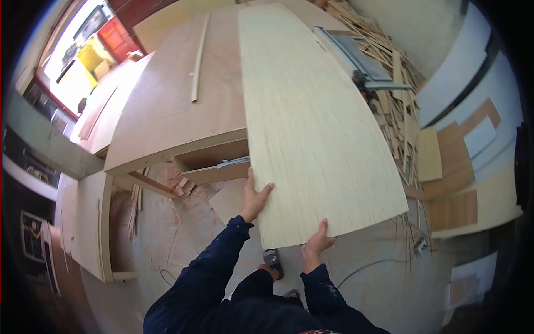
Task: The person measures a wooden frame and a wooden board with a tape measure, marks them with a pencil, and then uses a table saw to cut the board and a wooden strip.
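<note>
A long pale plywood panel [317, 122] lies over the right part of the workbench and juts past its front edge toward me. My left hand [256, 197] grips the panel's left edge near its front corner, thumb on top and the other fingers mostly hidden beneath. At the front edge, my right hand [319, 240] holds the same panel, its thumb on the upper face and its fingers out of sight underneath. The workbench top [178, 111] is a brown wooden sheet, with a thin wood strip [200, 61] lying on it to the left of the panel.
An open drawer [217, 170] sits under the bench front. Beside the panel on the right is a table saw [353, 55], with a heap of offcut strips [403, 111] beyond. Boards [453, 161] lean at the right wall. A cable [370, 263] crosses the floor.
</note>
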`<action>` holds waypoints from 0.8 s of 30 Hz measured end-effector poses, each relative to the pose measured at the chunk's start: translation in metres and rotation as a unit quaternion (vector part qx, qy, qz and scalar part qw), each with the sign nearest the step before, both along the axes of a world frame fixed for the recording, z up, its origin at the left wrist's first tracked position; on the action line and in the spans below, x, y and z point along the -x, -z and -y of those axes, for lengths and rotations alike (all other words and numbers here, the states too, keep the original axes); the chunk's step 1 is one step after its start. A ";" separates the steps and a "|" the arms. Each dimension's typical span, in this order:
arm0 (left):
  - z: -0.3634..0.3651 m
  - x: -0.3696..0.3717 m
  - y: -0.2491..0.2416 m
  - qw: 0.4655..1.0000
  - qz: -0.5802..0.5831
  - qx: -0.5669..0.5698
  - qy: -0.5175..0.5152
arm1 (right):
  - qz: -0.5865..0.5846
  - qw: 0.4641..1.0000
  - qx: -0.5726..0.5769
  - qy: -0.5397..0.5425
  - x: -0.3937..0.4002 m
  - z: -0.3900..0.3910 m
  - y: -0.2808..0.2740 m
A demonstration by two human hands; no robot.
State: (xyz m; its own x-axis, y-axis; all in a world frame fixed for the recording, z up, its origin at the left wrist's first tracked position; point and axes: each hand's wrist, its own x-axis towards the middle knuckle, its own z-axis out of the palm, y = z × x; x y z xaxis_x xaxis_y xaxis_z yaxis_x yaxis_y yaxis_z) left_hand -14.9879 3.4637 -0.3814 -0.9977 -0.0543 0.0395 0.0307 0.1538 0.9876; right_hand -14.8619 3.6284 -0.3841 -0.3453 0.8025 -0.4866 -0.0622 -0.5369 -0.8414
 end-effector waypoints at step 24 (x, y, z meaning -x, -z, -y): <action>-0.015 -0.053 -0.016 0.911 -0.097 0.399 0.039 | 0.207 0.638 -0.726 -0.155 0.065 -0.080 0.001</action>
